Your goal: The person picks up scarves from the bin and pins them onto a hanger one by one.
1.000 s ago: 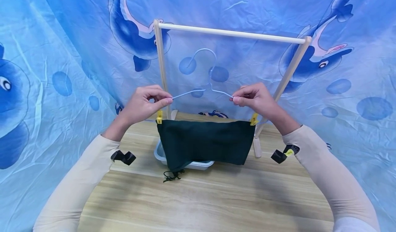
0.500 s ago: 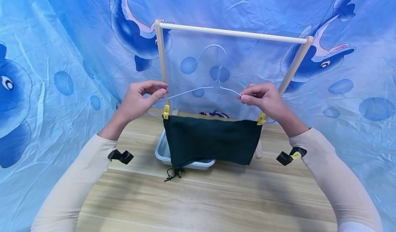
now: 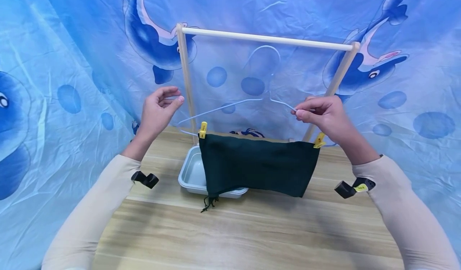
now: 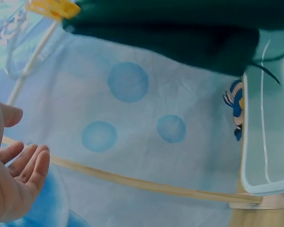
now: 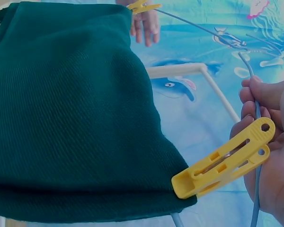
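My right hand pinches the right shoulder of a light blue wire hanger, its hook pointing up. From the hanger hangs a dark green cloth with dark drawstrings at its lower left corner. Two yellow clothespins hold the cloth's upper corners, the left clothespin and the right clothespin. My left hand is off the hanger, fingers loosely bent, just left of the hanger's left end. In the left wrist view that hand holds nothing.
Behind the hanger stands a wooden rack with a white crossbar and posts at both sides. A pale blue plastic tray sits on the wood-grain table, partly behind the cloth. Blue curtains with dolphin prints surround the table.
The left hand has let go of the hanger and drawn back left. The right hand has carried the hanger, cloth and clothespins to the right, the hook rising toward the crossbar.
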Demonstrator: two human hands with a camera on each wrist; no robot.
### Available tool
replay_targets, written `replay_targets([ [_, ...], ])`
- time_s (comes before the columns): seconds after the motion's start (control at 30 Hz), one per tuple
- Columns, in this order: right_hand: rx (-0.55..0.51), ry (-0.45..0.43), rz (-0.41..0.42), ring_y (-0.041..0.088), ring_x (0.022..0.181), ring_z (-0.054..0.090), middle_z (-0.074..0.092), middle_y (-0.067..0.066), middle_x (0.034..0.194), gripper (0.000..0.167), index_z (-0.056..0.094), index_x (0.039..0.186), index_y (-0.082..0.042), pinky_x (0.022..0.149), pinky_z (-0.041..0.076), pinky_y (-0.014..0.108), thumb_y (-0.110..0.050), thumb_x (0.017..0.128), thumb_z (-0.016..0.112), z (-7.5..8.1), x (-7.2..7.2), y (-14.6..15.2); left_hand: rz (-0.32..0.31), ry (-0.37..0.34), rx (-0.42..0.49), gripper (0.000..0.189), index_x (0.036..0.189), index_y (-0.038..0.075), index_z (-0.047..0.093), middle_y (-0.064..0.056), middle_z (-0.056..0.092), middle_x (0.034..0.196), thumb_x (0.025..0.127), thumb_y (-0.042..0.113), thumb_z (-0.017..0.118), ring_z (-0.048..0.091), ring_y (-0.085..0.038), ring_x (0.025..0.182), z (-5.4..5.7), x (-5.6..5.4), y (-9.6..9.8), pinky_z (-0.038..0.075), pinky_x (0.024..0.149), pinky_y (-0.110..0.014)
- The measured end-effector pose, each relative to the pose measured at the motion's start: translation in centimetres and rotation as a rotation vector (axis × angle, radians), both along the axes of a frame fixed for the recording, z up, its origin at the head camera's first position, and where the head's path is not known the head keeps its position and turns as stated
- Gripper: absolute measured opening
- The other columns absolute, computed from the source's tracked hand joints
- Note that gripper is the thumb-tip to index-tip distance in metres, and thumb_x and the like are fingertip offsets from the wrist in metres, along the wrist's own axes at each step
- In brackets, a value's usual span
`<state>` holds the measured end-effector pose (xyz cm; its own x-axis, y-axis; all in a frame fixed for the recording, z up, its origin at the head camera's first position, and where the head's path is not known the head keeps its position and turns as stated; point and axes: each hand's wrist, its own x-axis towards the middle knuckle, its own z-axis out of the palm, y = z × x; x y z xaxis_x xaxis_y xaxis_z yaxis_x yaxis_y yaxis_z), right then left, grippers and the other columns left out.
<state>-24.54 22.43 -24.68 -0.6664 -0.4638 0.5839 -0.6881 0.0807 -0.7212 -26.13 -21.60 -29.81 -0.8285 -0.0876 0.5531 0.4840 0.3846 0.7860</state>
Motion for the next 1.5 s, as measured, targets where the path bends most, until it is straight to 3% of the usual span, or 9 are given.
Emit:
replay_targets([
  [0.3,0.026,0.003,-0.077,0.016,0.073,0.063,0.072,0.008,0.086,0.011,0.075,0.099,0.011,0.067,0.054,0.02,0.007,0.095,0.065,0.8,1.2,1.5,0.055,-0.104,0.035,0.066,0.146,0.006,0.054,-0.012,0.057,0.147,0.093,0.037,0.077,0.058,-0.029,0.131,-2.7,-3.2,0.4,0.048,0.107,-0.04],
  [0.47,0.029,-0.007,-0.12,0.016,0.075,0.065,0.074,0.004,0.088,0.011,0.076,0.099,0.008,0.069,0.055,0.019,0.003,0.096,0.067,1.0,1.8,2.3,0.092,-0.083,0.076,0.069,0.147,0.005,0.052,-0.015,0.055,0.148,0.091,0.035,0.078,0.055,-0.033,0.134,-4.0,-4.7,1.0,0.045,0.11,-0.041],
  [0.8,0.041,0.013,-0.18,0.013,0.073,0.062,0.073,0.003,0.089,0.012,0.076,0.1,0.009,0.068,0.054,0.016,0.001,0.096,0.068,1.1,2.6,3.9,0.133,-0.014,0.122,0.065,0.141,0.001,0.055,-0.018,0.062,0.138,0.09,0.032,0.08,0.06,-0.031,0.126,-5.0,-7.4,1.9,0.048,0.106,-0.045],
  [0.97,0.009,0.006,-0.191,0.014,0.076,0.062,0.073,0.005,0.09,0.012,0.075,0.101,0.011,0.069,0.053,0.016,0.003,0.096,0.067,1.1,2.9,4.7,0.147,-0.011,0.12,0.062,0.137,0.001,0.056,-0.017,0.063,0.132,0.091,0.035,0.079,0.062,-0.027,0.123,-5.2,-8.1,2.1,0.051,0.103,-0.04],
  [1.27,0.074,0.025,-0.363,0.014,0.082,0.061,0.074,-0.002,0.092,0.014,0.075,0.105,0.009,0.072,0.052,0.015,0.004,0.097,0.064,2.4,4.0,6.3,0.243,-0.003,0.187,0.055,0.127,0.002,0.061,-0.014,0.068,0.125,0.089,0.036,0.08,0.066,-0.023,0.111,-5.0,-8.7,3.3,0.056,0.091,-0.033],
  [1.5,0.117,0.041,-0.47,0.011,0.084,0.064,0.076,-0.009,0.094,0.017,0.075,0.11,0.006,0.074,0.052,0.013,0.001,0.098,0.065,3.5,3.7,7.4,0.307,0.011,0.21,0.047,0.122,0.002,0.061,-0.013,0.069,0.12,0.091,0.032,0.079,0.067,-0.022,0.105,-5.3,-9.2,3.7,0.056,0.086,-0.032],
])
